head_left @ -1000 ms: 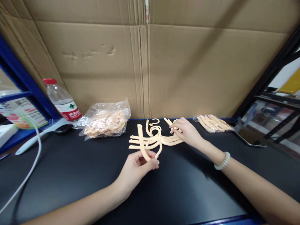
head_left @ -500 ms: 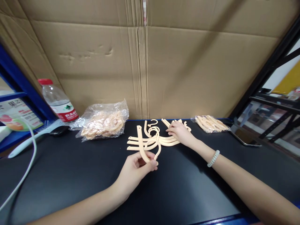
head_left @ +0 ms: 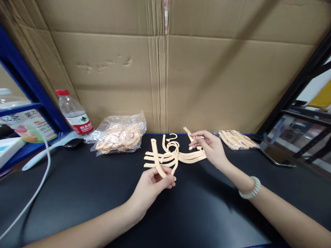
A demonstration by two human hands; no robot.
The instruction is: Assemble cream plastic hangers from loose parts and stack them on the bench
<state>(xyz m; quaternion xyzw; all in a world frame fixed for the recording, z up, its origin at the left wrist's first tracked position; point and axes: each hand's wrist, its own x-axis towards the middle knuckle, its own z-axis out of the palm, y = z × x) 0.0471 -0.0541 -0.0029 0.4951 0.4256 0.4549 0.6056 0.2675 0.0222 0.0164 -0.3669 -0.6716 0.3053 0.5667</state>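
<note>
Cream plastic hanger parts lie about the middle of the black table. My left hand (head_left: 152, 188) pinches a curved hanger arm (head_left: 156, 155) and a hanger hook (head_left: 177, 164) where their lower ends meet; the joint is covered by my fingers. Further back, my right hand (head_left: 212, 148) is closed on another hanger arm (head_left: 188, 133), whose far end sticks out to the upper left. Between the hands lie hangers (head_left: 190, 157) stacked with their hooks in the middle. A loose hook (head_left: 172, 135) and a loose arm (head_left: 164, 143) rest behind the stack.
A clear bag of cream parts (head_left: 119, 136) stands at the back left, near a red-capped water bottle (head_left: 77, 115). A smaller bag of parts (head_left: 236, 139) and a phone (head_left: 275, 156) lie on the right. A white cable (head_left: 46, 175) crosses the left side. Cardboard (head_left: 219, 75) stands behind.
My right hand has picked up a hanger arm from the pile at the back and lifted it slightly. My left hand keeps the same hold. The view has shifted a little.
</note>
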